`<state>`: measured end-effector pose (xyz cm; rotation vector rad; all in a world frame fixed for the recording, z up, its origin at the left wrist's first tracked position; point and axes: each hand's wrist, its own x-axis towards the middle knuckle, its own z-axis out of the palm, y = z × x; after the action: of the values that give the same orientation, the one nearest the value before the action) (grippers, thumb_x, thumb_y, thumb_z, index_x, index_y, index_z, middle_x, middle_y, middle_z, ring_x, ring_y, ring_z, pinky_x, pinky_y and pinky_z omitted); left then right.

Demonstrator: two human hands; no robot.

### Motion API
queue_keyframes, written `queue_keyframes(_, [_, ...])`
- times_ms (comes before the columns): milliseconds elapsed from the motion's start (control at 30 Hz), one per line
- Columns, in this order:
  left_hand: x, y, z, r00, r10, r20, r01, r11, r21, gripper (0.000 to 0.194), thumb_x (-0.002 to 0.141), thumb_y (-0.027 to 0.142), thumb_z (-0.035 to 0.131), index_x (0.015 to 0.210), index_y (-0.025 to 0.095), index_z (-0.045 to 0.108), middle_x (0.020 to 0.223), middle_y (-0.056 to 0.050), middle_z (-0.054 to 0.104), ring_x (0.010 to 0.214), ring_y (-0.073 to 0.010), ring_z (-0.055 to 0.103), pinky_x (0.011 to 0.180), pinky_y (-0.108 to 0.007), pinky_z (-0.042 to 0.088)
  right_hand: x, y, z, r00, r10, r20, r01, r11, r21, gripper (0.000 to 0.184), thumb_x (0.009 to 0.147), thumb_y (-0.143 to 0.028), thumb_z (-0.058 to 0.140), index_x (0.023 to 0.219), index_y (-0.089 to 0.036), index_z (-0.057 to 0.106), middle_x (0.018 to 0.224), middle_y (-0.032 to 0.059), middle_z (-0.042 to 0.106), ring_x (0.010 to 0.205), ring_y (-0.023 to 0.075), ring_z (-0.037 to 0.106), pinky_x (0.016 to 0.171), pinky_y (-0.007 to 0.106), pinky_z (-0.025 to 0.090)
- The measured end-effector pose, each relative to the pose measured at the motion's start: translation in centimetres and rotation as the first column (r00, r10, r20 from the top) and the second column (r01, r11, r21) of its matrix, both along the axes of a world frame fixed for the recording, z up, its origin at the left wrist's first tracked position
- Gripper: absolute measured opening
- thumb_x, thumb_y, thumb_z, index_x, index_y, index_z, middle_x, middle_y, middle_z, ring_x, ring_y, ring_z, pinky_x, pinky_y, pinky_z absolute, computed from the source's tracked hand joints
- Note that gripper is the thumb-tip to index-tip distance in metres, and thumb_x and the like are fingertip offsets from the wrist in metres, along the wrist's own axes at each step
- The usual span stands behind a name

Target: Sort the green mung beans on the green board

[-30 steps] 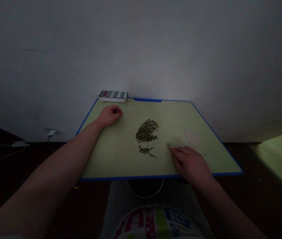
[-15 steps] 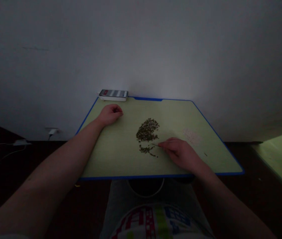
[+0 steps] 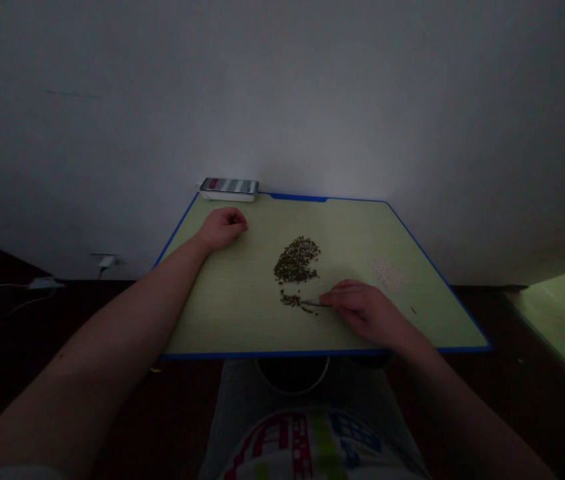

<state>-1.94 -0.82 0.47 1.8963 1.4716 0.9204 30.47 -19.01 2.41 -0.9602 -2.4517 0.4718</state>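
My right hand (image 3: 362,310) pinches a thin pointed metal tool, which looks like tweezers (image 3: 312,303). Its tip is at a small scatter of dark grains (image 3: 291,299) on the pale green board (image 3: 227,313). Just beyond lies the main heap of dark brownish-green grains (image 3: 296,261), with some paler bits among them. My left hand (image 3: 222,228) rests on the left part of the board with its fingers loosely curled in; nothing shows in them. Right of my right hand, pale slender bits (image 3: 386,274) lie in a loose patch.
A phone (image 3: 230,185) lies on a white box (image 3: 227,197) at the board's far left corner, by the wall. One dark sliver (image 3: 414,310) is near the right edge. Below the front edge, a round dark container (image 3: 292,377) sits between my legs.
The tweezers' tip has moved slightly down, onto the small scatter of grains, and my right hand has shifted a little with it. My left hand stays in place.
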Motion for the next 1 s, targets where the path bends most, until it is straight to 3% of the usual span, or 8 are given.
queue_keyframes(433, [0.0,0.0,0.0,1.000,0.003,0.012,-0.003,1.000,-0.016,0.014,0.062,0.028,0.062,0.070,0.016,0.061,0.060,0.001,0.056,0.056,-0.0116,0.047,0.054,-0.025,0.037,0.5,-1.5,0.0,0.999,0.038,0.023,-0.038,0.999,0.035,0.034,0.091,-0.012,0.043,0.114,-0.020,0.066,0.109,0.0054,0.072,0.099,0.0160,0.065,0.092,0.038,0.049])
queue_keyframes(567, [-0.2,0.2,-0.3,1.000,-0.007,-0.003,0.007,1.000,0.005,0.014,0.062,0.028,0.061,0.071,0.016,0.062,0.062,0.001,0.057,0.057,-0.0113,0.048,0.055,-0.024,0.037,-0.3,-2.3,-0.5,0.996,0.010,0.089,-0.019,0.995,0.102,0.035,0.089,-0.012,0.044,0.116,-0.019,0.065,0.109,0.0065,0.072,0.097,0.0185,0.064,0.088,0.039,0.050])
queue_keyframes(833, [-0.3,0.3,-0.6,1.000,-0.017,0.010,0.016,1.000,0.008,0.017,0.062,0.029,0.062,0.073,0.016,0.062,0.060,0.001,0.056,0.058,-0.0115,0.048,0.054,-0.024,0.037,-4.0,-5.5,-1.3,0.903,-0.234,0.361,0.144,0.955,0.258,0.037,0.083,-0.008,0.053,0.118,-0.012,0.065,0.110,0.0112,0.070,0.094,0.0250,0.060,0.084,0.038,0.052])
queue_keyframes(1000, [-0.1,0.1,-0.3,1.000,0.010,0.019,-0.010,1.000,-0.024,0.015,0.062,0.027,0.061,0.071,0.016,0.061,0.059,0.001,0.055,0.055,-0.0110,0.047,0.053,-0.024,0.037,-4.7,-4.9,-1.1,0.797,-0.391,0.460,0.299,0.918,0.262,0.041,0.081,-0.004,0.053,0.121,-0.010,0.064,0.111,0.0137,0.069,0.095,0.0265,0.060,0.084,0.039,0.052])
